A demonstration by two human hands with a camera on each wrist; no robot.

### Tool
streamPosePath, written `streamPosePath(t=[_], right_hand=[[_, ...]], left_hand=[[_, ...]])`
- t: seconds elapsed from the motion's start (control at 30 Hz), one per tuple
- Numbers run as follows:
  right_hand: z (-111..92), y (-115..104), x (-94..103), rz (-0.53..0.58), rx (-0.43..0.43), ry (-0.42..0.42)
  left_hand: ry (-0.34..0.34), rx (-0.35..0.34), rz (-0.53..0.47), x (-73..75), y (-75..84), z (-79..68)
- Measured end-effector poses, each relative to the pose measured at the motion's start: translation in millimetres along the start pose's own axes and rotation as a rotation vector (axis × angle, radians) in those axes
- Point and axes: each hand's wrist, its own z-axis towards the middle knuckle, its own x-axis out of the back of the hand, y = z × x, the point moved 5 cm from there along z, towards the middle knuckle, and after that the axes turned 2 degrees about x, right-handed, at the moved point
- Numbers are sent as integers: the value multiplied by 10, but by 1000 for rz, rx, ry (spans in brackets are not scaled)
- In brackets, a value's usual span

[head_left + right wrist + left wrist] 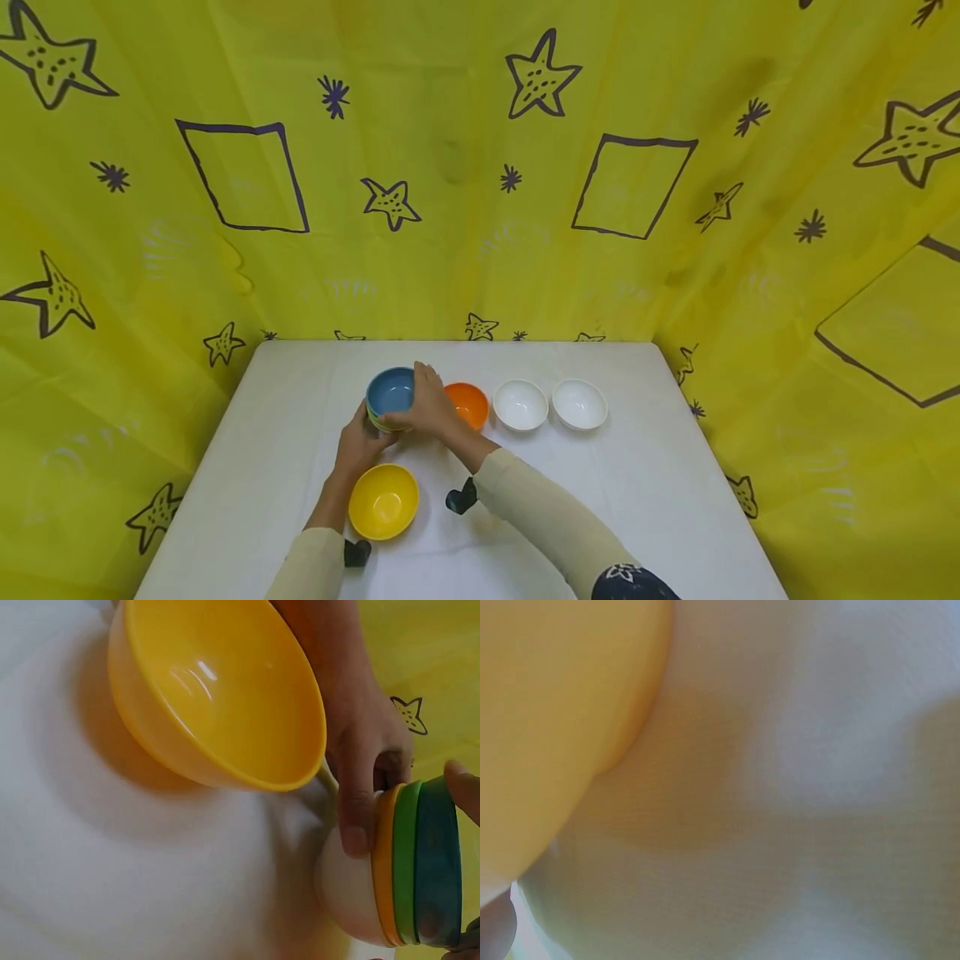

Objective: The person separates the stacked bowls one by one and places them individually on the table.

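Note:
A stack of nested bowls stands at the left back of the table, with a blue bowl (392, 390) on top. In the right wrist view a green bowl (406, 862), an orange rim (384, 870) and a white bowl (349, 881) show beneath it. My left hand (361, 446) holds the stack from the left, its thumb against the white bowl. From the right, my right hand (431, 406) grips the blue bowl by its side, fingers at the far rim and thumb at the near one. Nearer to me sits a yellow bowl (384, 502), close to the left forearm.
Right of the stack, an orange bowl (468, 406) is partly covered by the right hand. Two white bowls, one (521, 406) beside the other (580, 405), continue the row. A yellow curtain (465, 250) surrounds the white table (637, 500) at the back and sides.

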Motion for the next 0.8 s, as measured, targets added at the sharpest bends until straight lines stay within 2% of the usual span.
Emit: streamPosePath(t=[0.23, 0.33, 0.57, 0.8], right_hand=[[42, 35, 16, -75, -1, -40], [56, 45, 26, -45, -8, -39], [72, 72, 33, 45, -32, -35], [60, 99, 37, 125, -33, -26]], left_hand=[[-2, 20, -1, -5, -6, 3], [-1, 25, 2, -7, -11, 6], [17, -11, -4, -14, -7, 0], [11, 1, -1, -11, -19, 18]])
